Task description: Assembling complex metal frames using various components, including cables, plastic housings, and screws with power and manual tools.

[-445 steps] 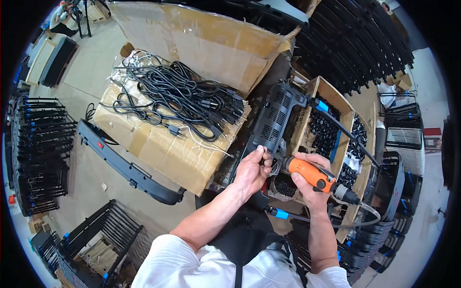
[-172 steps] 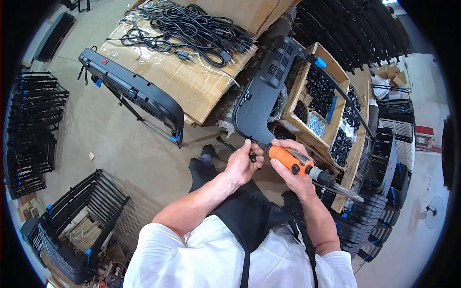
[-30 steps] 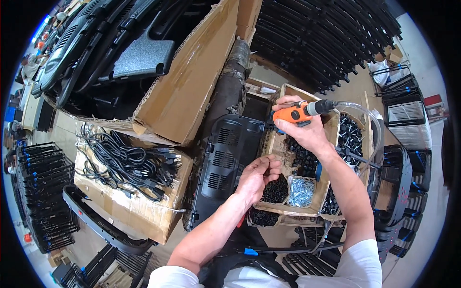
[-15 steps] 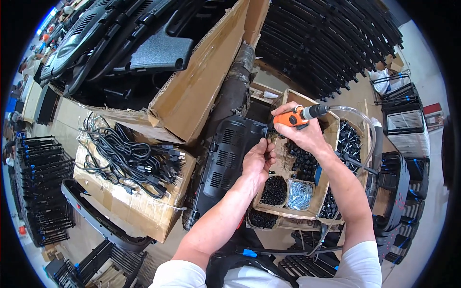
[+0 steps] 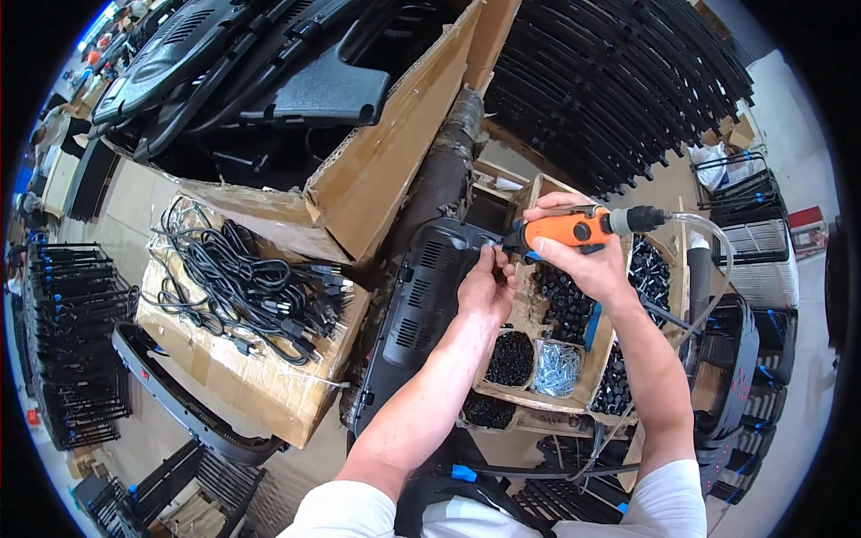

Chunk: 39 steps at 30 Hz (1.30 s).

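Black vented housing (image 5: 414, 318) lies aslant near the middle of the view, its upper right corner at the left fingertips. At the far left stands a row of black frames (image 5: 81, 345). Next comes a long curved black panel (image 5: 193, 417) with a small red part near one end. Black cables (image 5: 233, 269) lie heaped, plugs toward the right, on a cardboard surface (image 5: 269, 394). Behind them, an open carton (image 5: 386, 166) holds black moulded parts (image 5: 332, 85). Right of the housing, the left hand (image 5: 487, 285) has thumb and fingers drawn together (whether they pinch something small, I cannot tell). Below it, small black screws (image 5: 511, 359) and silver screws (image 5: 557, 368) fill adjoining compartments of a wooden tray (image 5: 529, 314). Above the tray, an orange driver (image 5: 560, 229) is grasped by the right hand (image 5: 583, 260), fingers wrapped around its body, nose pointing left, close to the left fingertips. A clear hose (image 5: 722, 238) curves from its rear. Stacked dark panels (image 5: 731, 359) stand farther right.
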{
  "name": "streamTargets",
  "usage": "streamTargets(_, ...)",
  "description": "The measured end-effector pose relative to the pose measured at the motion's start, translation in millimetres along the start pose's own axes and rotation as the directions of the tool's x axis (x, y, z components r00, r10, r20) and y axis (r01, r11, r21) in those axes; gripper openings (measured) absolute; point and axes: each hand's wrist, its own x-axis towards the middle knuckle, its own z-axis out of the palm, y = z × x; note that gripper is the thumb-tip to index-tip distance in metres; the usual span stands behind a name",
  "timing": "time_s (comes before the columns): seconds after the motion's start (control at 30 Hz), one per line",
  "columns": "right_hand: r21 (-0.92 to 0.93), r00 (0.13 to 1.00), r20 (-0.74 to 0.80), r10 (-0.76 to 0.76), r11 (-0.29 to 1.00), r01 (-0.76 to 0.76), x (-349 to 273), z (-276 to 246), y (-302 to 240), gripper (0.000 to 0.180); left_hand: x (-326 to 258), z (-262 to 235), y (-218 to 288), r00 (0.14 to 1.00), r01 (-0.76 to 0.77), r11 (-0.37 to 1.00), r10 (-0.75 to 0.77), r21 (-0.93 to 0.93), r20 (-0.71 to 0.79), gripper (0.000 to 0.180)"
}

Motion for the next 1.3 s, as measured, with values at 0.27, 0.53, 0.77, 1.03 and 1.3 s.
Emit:
streamTargets(0.27, -0.002, 0.999, 0.013, -0.029, 1.000, 0.029, -0.1, 15.3, -3.0, 0.050, 2.9, 9.6, 17.5, 0.995, 0.057, 0.984, -0.042, -0.170, 0.092, 0.023)
streamTargets(0.53, -0.005, 0.998, 0.030, -0.047, 0.999, 0.048, 17.9, 30.3, 1.2, 0.050, -4.1, 18.4, 27.6, 0.999, -0.003, 0.995, 0.007, -0.097, 0.038, 0.029)
streamTargets(0.77, -0.027, 0.999, 0.020, -0.044, 0.999, 0.045, 44.6, 41.0, 23.2, 0.052, -33.3, 15.2, 15.3, 0.998, -0.011, 0.992, 0.004, 0.123, 0.064, 0.033)
streamTargets(1.03, -0.096, 0.997, 0.068, -0.045, 0.994, 0.051, 56.5, 50.0, 24.9, 0.048, -61.4, -20.3, 22.6, 0.984, -0.086, 0.919, 0.018, 0.384, 0.176, 0.029)
streamTargets(1.3, -0.179, 0.998, 0.065, -0.024, 0.983, 0.035, 65.9, 60.1, 20.0, 0.027, -70.3, -34.1, 31.4, 0.995, -0.102, 0.949, 0.092, 0.299, 0.048, 0.028)
